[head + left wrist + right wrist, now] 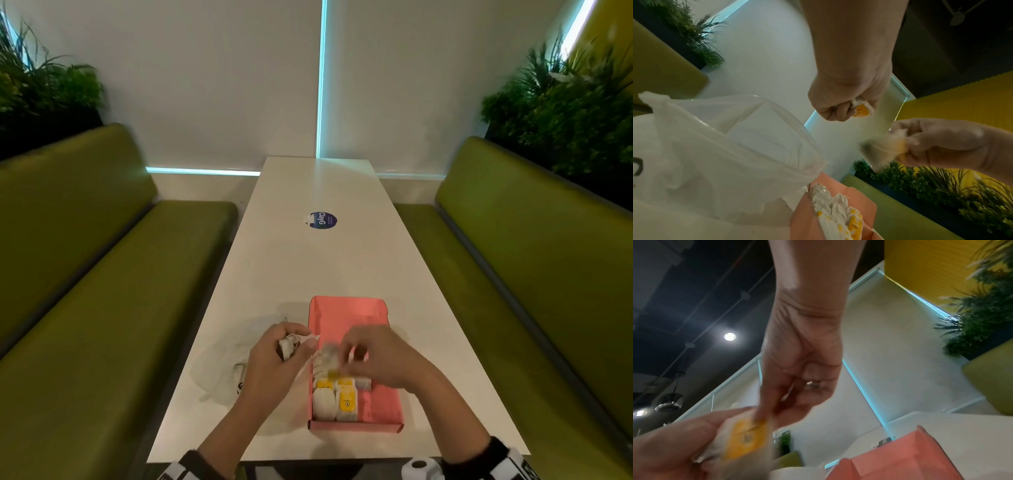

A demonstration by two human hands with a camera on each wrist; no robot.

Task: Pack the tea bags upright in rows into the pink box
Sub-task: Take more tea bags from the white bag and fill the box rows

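At the near end of the white table (342,260), our hands work over the pink box (385,404), which lies open just right of centre. Packed tea bags (337,399) with yellow tags stand in two short rows against the box's near left corner, touching its left wall; the right side and the far half show bare pink floor.

Our left hand (274,356) hovers just outside the box's left wall, fingers curled round a bunched tea bag (287,346) with its string looped over the knuckles; from the left wrist, a yellow tag shows in the fist. Our right hand (373,356) hangs over the middle of the box, directly beyond the packed rows, thumb and fingertips pinching a second tea bag (329,356) that is blurred with motion. That bag hangs between the two hands, above the box's left edge; whether the left fingers also touch it we cannot tell.

Beneath the left forearm, a crumpled clear plastic bag (219,373) lies on the table beside the box. Farther up the table sits a round dark blue sticker (323,220). Green benches (102,274) flank the table, with plants (575,113) behind their backrests.
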